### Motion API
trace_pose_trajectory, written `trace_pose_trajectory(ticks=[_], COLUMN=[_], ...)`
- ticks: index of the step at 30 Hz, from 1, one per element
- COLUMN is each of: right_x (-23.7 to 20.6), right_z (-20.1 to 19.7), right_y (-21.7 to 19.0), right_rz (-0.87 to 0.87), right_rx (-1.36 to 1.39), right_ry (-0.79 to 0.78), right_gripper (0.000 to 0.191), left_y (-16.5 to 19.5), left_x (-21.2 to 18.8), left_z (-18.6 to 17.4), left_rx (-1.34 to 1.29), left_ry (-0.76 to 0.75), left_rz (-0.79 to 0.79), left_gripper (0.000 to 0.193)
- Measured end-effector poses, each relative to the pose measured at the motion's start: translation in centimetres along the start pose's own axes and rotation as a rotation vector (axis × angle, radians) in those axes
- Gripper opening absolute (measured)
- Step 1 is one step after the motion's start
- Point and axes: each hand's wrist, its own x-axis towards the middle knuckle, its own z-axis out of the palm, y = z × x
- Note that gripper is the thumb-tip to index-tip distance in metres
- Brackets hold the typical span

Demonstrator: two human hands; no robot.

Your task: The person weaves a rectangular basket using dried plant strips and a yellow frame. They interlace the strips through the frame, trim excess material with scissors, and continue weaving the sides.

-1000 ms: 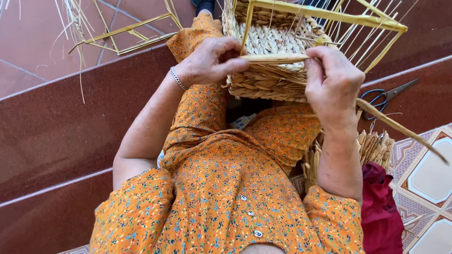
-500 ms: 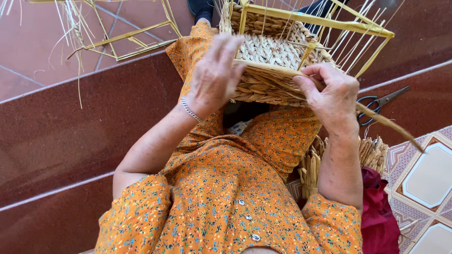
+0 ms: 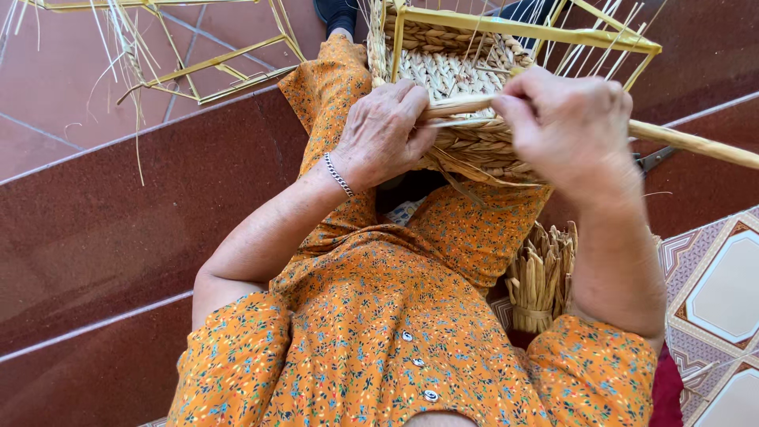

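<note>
head view: a half-woven basket (image 3: 466, 103) rests on the person's lap, tipped toward them so its near woven wall faces up for working. a yellow frame (image 3: 522, 30) of thin rods stands around its top, and fine upright stakes rise inside it, likely there to keep the shape square while the wall is built. the left hand (image 3: 383, 134) lies against the left side of the basket, its fingers curled and pinched on the end of a pale straw strand (image 3: 462, 105), seemingly to steady it against the weave. the right hand (image 3: 573, 122) is clamped on the same strand further right; the strand runs on past it, out to the right edge of the picture, long enough to be pulled taut. just beyond the right wrist, scissors (image 3: 656, 158) lie on the dark red step (image 3: 118, 213), within reach. a tied bundle of straw (image 3: 541, 277) stands near the right knee. far left, a second empty frame (image 3: 213, 67) lies on the floor.
</note>
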Motion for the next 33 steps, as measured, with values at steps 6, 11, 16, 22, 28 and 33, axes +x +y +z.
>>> trace_pose_trajectory(ticks=[6,11,16,22,28,33], right_x=[-0.4,-0.9,-1.9,-4.2,-5.1,-5.5], right_z=[2.2,8.1,10.3,9.2,8.6,9.4], right_y=[3.0,1.0,0.7,-1.0,-2.1,-1.6], right_rz=[0.045,-0.119,-0.002,-0.061,-0.224,-0.150], right_rx=[0.188,0.045,0.074,-0.012,-0.175,0.169], right_ry=[-0.076,0.241,0.164,0.317,0.394,0.217], right_gripper=[0.015,0.027,0.035,0.022,0.045,0.016], left_y=[-0.6,-2.1,-2.7,-1.8,-1.3,-1.7], left_x=[-0.8,-1.7,-0.9,1.0,2.7,3.8], left_z=[-1.0,-0.5,0.8,0.9,1.7,1.8], left_rx=[-0.233,-0.057,0.010,0.004,0.315,0.104], left_ry=[0.186,0.173,0.066,0.156,-0.020,-0.145], left_rz=[0.151,0.304,0.234,0.131,0.161,0.110], left_gripper=[0.032,0.022,0.019,0.055,0.019,0.009])
